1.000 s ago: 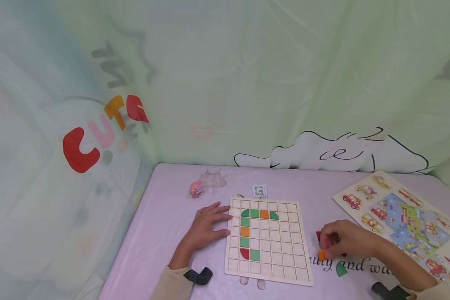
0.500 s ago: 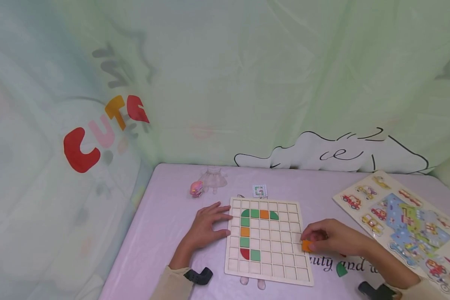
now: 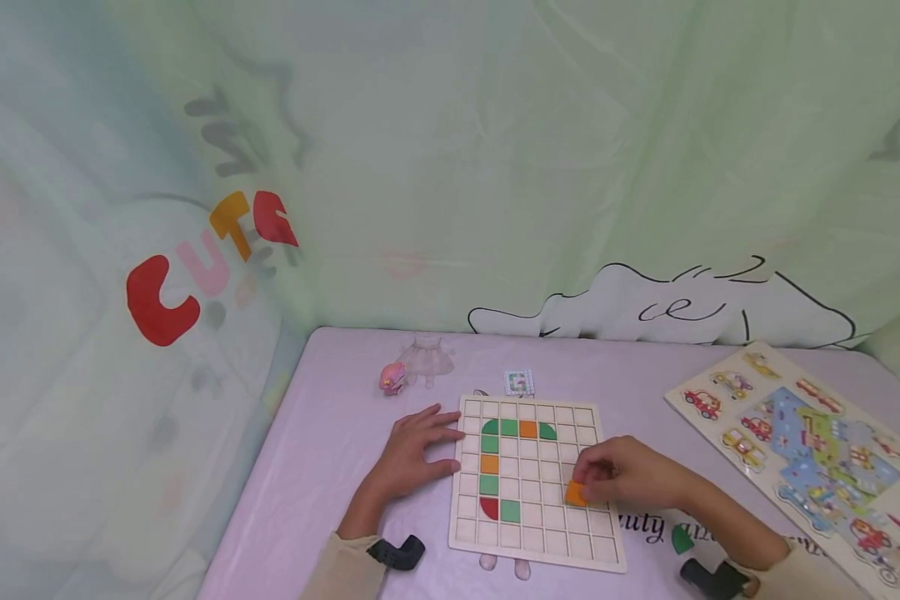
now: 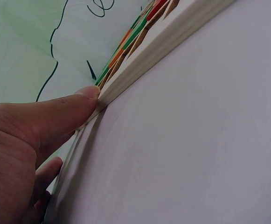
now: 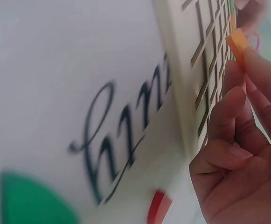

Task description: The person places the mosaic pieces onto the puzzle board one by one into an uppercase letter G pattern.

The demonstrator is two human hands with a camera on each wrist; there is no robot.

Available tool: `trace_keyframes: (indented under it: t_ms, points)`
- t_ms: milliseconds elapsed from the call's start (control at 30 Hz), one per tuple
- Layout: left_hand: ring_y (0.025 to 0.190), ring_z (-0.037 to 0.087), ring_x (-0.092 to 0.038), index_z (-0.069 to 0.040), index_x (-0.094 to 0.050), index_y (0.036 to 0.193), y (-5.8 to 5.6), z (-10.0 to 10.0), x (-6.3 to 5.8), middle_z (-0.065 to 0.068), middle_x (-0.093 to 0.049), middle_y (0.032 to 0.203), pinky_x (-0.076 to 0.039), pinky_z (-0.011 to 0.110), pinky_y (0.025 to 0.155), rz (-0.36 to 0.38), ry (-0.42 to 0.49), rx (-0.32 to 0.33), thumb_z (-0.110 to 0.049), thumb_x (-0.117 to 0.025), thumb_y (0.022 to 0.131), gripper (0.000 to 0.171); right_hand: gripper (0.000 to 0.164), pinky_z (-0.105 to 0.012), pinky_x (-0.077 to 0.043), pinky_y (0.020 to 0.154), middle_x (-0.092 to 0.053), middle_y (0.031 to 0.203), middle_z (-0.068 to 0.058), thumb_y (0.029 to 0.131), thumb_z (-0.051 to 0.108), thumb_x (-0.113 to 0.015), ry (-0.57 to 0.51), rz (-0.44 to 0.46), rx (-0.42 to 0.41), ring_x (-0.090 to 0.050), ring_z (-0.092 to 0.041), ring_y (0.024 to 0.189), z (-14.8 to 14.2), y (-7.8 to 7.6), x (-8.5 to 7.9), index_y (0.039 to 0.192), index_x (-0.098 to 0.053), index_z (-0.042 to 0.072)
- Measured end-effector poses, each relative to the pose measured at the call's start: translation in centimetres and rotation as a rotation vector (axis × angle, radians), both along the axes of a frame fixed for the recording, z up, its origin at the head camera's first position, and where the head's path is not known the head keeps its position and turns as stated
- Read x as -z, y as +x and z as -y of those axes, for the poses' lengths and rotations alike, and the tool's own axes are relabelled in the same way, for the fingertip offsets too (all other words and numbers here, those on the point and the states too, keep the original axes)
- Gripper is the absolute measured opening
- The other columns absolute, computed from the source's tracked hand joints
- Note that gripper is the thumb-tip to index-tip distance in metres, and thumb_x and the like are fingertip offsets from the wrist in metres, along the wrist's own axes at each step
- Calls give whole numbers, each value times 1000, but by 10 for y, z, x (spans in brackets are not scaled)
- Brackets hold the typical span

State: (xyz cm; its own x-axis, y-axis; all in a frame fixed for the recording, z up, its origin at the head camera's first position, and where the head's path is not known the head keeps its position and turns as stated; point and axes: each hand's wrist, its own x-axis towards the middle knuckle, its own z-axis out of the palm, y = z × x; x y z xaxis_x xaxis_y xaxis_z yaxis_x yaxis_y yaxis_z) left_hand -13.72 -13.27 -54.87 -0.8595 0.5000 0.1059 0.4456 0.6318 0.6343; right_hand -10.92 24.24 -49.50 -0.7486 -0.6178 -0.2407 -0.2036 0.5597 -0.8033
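Observation:
A wooden grid board [image 3: 532, 534] lies on the table, with green, orange and red pieces set in some squares along its upper row and left column. My left hand [image 3: 414, 454] rests at the board's left edge, fingers extended; in the left wrist view its thumb [image 4: 74, 109] touches the rim. Between thumb and fingers, my right hand [image 3: 633, 472] pinches an orange square tile [image 3: 576, 494], over the right half of the grid. The right wrist view shows the orange tile [image 5: 238, 45] tilted at the fingertips.
Right of the board lie a green quarter-round piece [image 3: 682, 539] and a red piece [image 5: 159, 206]. A small pattern card [image 3: 519, 382] sits behind the board, with a pink toy figure [image 3: 393, 378] to its left. A vehicle picture puzzle [image 3: 701, 404] occupies the table's right side.
My right hand has picked up the orange tile from the table right of the board and carried it left over the grid. The left hand stays in place.

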Motion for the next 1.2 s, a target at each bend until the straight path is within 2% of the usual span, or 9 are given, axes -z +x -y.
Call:
trace_keyframes:
  t_ms: [167,567,800,1200]
  points:
    - [153,28,-35,-23,-72,126,0,0,0,-4,-56,152,-26,61,118,-2,4,5,-35,-78,87,41,9,-20,-48,64,-67,78,10,87,24,-81,1,-11,-11,-56,-2,70,15,0,0,88,-74,19]
    - [153,29,-35,-22,-72,126,1,0,-1,-4,-56,152,-26,62,118,0,3,1,-35,-78,87,41,13,-18,-42,61,-59,67,12,87,31,-80,32,-33,-39,-52,-1,65,45,1,-1,80,-71,26]
    - [153,28,-35,-23,-72,126,1,0,-1,-4,-56,152,-26,62,118,4,3,-4,-35,-78,88,41,15,-19,-41,59,-59,65,11,86,29,-82,34,-24,-26,-51,-2,64,60,6,-4,79,-71,22]
    - [153,29,-34,-23,-72,127,1,-1,-2,-4,-56,152,-26,62,118,6,1,-6,-35,-78,88,41,18,-21,-44,60,-60,62,11,84,27,-83,129,-60,2,-53,-4,65,69,7,-2,73,-70,27]
